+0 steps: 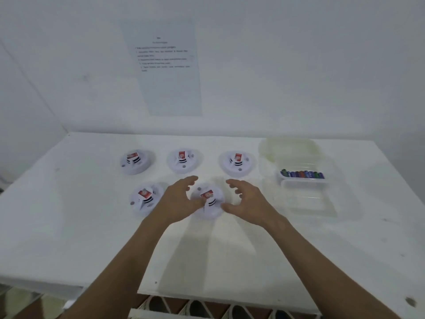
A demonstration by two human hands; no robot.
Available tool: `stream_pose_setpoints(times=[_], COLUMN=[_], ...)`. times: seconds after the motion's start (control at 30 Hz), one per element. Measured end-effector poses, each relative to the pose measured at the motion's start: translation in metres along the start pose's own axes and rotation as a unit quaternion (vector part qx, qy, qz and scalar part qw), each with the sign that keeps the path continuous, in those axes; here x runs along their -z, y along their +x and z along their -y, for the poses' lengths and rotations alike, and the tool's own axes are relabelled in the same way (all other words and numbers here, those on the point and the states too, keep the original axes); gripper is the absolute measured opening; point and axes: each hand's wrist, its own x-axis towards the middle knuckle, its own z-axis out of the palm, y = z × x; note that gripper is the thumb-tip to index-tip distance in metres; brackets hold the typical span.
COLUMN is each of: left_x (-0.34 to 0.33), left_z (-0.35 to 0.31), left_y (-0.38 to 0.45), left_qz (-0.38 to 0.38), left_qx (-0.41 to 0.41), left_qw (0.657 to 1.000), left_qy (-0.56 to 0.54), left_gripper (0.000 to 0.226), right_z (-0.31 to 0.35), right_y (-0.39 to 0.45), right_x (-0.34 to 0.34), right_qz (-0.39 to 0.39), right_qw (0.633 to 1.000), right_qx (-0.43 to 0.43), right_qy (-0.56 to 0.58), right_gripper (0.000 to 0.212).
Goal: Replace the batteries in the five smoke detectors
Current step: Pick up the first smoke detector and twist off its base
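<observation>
Front smoke detector [208,201] flat on the white desk [69,226], between left hand [178,200] and right hand [247,202]. Both hands spread, fingers loosely bent, flanking its rim (contact blurred, cannot tell). Round, white plastic, red label on top. Four like detectors behind and left of it. Right of it, clear plastic box [303,180] holding batteries [302,174].
</observation>
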Motion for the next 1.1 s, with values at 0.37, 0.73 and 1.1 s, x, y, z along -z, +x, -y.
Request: stream_pose_setpoints(times=[0.37, 0.73, 1.1], left_x=[-0.002, 0.002, 0.005], left_z=[0.034, 0.030, -0.014], left_y=[0.022, 0.011, 0.002], left_qz=[0.142, 0.123, 0.147], left_qx=[-0.064, -0.070, -0.101], left_qw=[0.987, 0.977, 0.959], left_qy=[0.027, -0.157, -0.218], left_gripper=[0.094, 0.112, 0.073], right_z=[0.008, -0.002, 0.010], right_y=[0.014, 0.030, 0.002], right_x=[-0.034, -0.029, 0.039], right_qz=[0.024, 0.057, 0.084], right_qw=[0.999, 0.996, 0.987], right_qx=[0.037, 0.055, 0.063], right_qy=[-0.027, -0.040, 0.122], right_gripper=[0.060, 0.102, 0.096])
